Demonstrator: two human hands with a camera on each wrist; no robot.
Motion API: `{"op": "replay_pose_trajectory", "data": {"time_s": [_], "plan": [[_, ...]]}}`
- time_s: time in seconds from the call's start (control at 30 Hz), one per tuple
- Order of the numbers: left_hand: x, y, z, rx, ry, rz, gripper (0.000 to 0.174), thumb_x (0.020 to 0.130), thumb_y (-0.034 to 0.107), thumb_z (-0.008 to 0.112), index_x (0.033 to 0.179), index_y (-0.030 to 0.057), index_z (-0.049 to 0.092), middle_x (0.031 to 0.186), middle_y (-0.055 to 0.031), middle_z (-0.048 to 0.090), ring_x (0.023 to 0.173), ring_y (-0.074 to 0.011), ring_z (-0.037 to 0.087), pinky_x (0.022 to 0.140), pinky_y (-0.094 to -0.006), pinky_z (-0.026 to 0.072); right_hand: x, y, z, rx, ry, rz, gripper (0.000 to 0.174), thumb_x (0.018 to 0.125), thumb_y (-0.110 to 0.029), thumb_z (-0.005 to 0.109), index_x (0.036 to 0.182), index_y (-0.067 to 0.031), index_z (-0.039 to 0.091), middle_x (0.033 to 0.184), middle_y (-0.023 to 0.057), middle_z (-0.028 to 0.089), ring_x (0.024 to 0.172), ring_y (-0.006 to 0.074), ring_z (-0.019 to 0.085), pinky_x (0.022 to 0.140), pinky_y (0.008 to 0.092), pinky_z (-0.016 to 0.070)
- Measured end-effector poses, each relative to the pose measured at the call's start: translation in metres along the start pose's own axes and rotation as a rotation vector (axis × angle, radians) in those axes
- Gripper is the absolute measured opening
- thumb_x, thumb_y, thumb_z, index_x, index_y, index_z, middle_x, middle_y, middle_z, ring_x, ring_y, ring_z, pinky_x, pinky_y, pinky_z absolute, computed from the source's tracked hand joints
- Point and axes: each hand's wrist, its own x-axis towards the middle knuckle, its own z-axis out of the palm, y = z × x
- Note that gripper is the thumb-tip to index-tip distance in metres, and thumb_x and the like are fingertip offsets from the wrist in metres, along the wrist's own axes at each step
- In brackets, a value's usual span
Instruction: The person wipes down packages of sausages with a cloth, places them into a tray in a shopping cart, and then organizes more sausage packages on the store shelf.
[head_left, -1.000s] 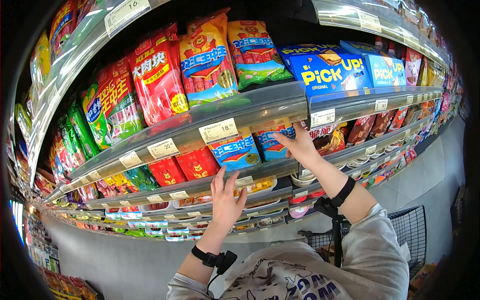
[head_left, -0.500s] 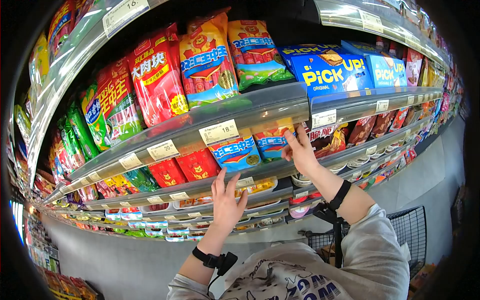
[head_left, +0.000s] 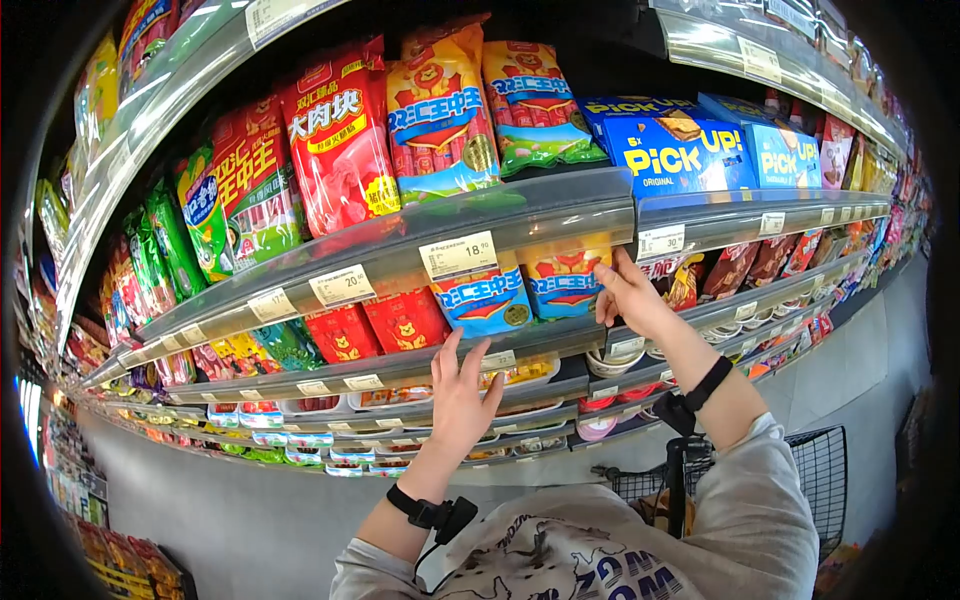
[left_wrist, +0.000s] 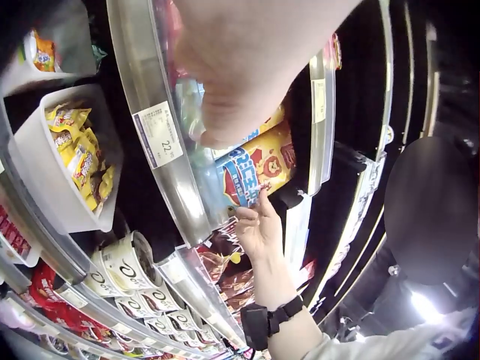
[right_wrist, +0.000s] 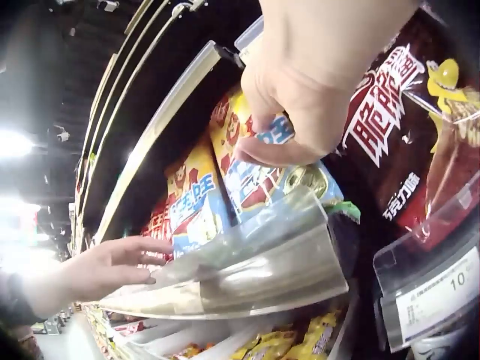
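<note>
Two yellow-and-blue sausage bags stand side by side on the second shelf, under the 18.90 label in the head view: a left bag (head_left: 485, 302) and a right bag (head_left: 567, 283). My right hand (head_left: 638, 300) is at the right bag's right edge, fingers loosely bent, fingertips touching its front. The right wrist view shows the fingers of this hand (right_wrist: 300, 112) over the bag's printed front (right_wrist: 259, 169). My left hand (head_left: 462, 398) is below the left bag, fingers spread and fairly straight, fingertips close to the shelf lip (right_wrist: 277, 274). It holds nothing.
Red bags (head_left: 405, 322) stand to the left on the same shelf, brown snack bags (right_wrist: 405, 127) to the right. Above are large sausage bags (head_left: 440, 120) and blue biscuit boxes (head_left: 680, 150). White bins (left_wrist: 75, 150) sit lower. A wire cart (head_left: 815, 485) stands behind the right arm.
My right hand has drawn back from the front of the right sausage bag to its right edge. The left hand stays by the shelf lip. The head view has shifted slightly.
</note>
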Motion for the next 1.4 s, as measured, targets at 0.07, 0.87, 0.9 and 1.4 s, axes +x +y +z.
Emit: {"op": "replay_pose_trajectory", "data": {"time_s": [0.07, 0.87, 0.9, 1.4], "plan": [[0.000, -0.001, -0.005, -0.005, 0.005, 0.004, 0.048, 0.076, 0.013, 0.071, 0.120, 0.0077, 0.053, 0.134, -0.0187, 0.035, 0.118, -0.0398, 0.039, 0.098, -0.0478, 0.0351, 0.008, -0.003, -0.004, 0.042, 0.055, 0.187, 0.064, 0.094, -0.029, 0.053, 0.143, -0.0104, 0.015, 0.098, 0.0088, 0.055, 0.055, 0.0129, 0.056, 0.042, 0.0232, 0.0424], [-0.006, -0.008, -0.006, -0.042, 0.029, 0.013, 0.046, 0.076, 0.010, 0.069, 0.119, 0.0072, 0.054, 0.133, -0.0194, 0.035, 0.116, -0.0407, 0.040, 0.096, -0.0470, 0.0377, 0.004, -0.016, 0.009, -0.368, 0.077, 0.087, 0.077, 0.084, -0.036, 0.067, 0.139, -0.0031, 0.023, 0.103, 0.0116, 0.059, 0.048, 0.0098, 0.054, 0.038, 0.0211, 0.0409], [-0.006, -0.009, -0.006, -0.040, 0.034, 0.015, 0.046, 0.076, 0.010, 0.069, 0.119, 0.0072, 0.054, 0.133, -0.0193, 0.035, 0.116, -0.0405, 0.040, 0.095, -0.0470, 0.0380, 0.004, -0.015, 0.008, -0.364, 0.065, 0.084, 0.079, 0.084, -0.036, 0.067, 0.139, -0.0021, 0.022, 0.101, 0.0116, 0.060, 0.048, 0.0100, 0.054, 0.039, 0.0212, 0.0415], [-0.016, -0.011, -0.014, -0.120, 0.078, 0.034, 0.040, 0.076, 0.008, 0.071, 0.113, 0.0052, 0.057, 0.129, -0.0184, 0.043, 0.117, -0.0359, 0.047, 0.096, -0.0419, 0.0390, -0.014, -0.018, 0.001, -0.235, 0.205, -0.019, 0.041, 0.091, -0.027, 0.058, 0.115, 0.0054, 0.050, 0.082, 0.0096, 0.063, 0.047, 0.0105, 0.057, 0.037, 0.0219, 0.0397]]}}
